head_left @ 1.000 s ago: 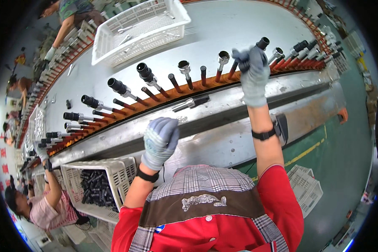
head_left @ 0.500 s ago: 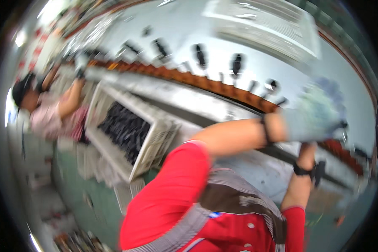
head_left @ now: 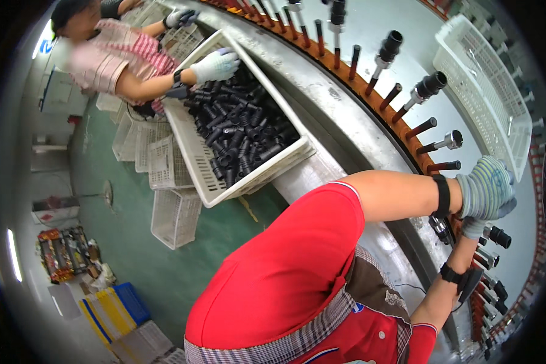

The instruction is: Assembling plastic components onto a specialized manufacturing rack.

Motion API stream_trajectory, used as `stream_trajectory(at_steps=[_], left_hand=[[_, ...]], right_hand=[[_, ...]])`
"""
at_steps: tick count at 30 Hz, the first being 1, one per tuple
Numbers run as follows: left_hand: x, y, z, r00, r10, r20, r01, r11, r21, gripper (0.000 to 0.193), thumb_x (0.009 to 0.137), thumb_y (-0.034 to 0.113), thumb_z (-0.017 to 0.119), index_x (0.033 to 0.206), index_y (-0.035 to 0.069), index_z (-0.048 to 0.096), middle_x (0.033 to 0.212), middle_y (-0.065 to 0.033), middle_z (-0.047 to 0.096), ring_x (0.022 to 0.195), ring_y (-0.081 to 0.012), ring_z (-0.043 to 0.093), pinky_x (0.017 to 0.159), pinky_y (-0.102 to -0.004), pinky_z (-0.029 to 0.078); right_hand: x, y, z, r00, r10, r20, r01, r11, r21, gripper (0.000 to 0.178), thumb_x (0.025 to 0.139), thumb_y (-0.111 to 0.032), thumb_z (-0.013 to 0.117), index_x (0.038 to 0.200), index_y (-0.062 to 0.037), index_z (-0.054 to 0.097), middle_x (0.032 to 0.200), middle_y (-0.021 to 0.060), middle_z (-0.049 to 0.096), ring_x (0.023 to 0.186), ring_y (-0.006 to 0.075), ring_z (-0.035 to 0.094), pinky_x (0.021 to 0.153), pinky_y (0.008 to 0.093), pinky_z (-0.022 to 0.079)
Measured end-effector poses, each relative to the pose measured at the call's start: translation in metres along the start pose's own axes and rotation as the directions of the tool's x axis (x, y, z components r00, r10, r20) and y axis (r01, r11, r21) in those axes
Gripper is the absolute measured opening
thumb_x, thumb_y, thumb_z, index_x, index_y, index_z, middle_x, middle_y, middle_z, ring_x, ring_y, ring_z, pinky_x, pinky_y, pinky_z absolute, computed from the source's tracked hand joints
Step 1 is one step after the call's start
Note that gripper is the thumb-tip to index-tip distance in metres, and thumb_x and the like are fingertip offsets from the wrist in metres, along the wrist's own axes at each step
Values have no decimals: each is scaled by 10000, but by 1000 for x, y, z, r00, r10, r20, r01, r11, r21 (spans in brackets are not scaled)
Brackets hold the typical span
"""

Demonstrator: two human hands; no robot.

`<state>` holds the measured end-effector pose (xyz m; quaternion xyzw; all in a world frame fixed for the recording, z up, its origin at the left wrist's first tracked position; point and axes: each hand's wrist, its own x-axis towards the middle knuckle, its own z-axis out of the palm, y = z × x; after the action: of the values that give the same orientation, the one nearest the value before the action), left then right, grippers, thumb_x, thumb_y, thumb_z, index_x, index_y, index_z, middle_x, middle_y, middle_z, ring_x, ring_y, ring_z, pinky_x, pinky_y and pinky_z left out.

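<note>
My left hand [head_left: 484,189], in a striped knit glove, reaches far right over the curved line of posts. Its fingers are curled, and what they hold, if anything, is hidden. Directly below it and touching it is my right hand [head_left: 474,227], gloved too and largely covered by the left, so its fingers do not show. Close by, a black-and-silver fitting [head_left: 440,230] sits on the near side of my right hand and a black-tipped fitting [head_left: 499,236] on the far side. Along the orange-brown rail stand dark posts [head_left: 429,126], some topped by a black-and-metal fitting [head_left: 420,92].
A white crate [head_left: 297,148] full of black tubular fittings [head_left: 239,133] stands at centre left. A co-worker's gloved hand [head_left: 217,65] reaches over it. Stacked white baskets [head_left: 175,218] stand on the green floor [head_left: 124,242]. Another white basket [head_left: 485,79] lies beyond the rail.
The view has swung rightward along the rail and sharpened. My left hand has come down against my right hand. The co-worker's hand is now over the crate of black fittings.
</note>
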<state>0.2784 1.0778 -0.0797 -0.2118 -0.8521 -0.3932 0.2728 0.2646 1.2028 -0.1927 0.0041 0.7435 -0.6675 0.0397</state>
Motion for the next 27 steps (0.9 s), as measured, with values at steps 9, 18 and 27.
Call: stream_trajectory(at_steps=[9,18,27], left_hand=[[-144,6,-192,921,226,318,-242,970,11,259,845,372,590,938,135,632,926,-74,605,924,-234,597,797,-370,471],[-329,-192,-386,210,-919,333,377,391,840,301,835,155,508,1077,45,648,1115,-184,640,1054,-325,613,880,-432,502],[-363,-198,-295,227,-958,177,539,275,796,281,889,231,513,1111,93,615,1110,-160,655,1026,-331,635,836,-458,518]], right_hand=[[-55,-87,27,969,-194,-152,104,881,-461,648,865,-328,674,1304,77,422,1288,209,504,1253,271,431,1061,360,330],[-183,-158,296,685,98,722,334,839,-430,303,893,-272,534,1065,-35,611,946,210,634,909,311,630,821,372,475],[-164,72,454,246,17,969,704,684,-190,339,815,-354,567,1015,-107,688,1093,205,647,1023,332,625,859,413,502]])
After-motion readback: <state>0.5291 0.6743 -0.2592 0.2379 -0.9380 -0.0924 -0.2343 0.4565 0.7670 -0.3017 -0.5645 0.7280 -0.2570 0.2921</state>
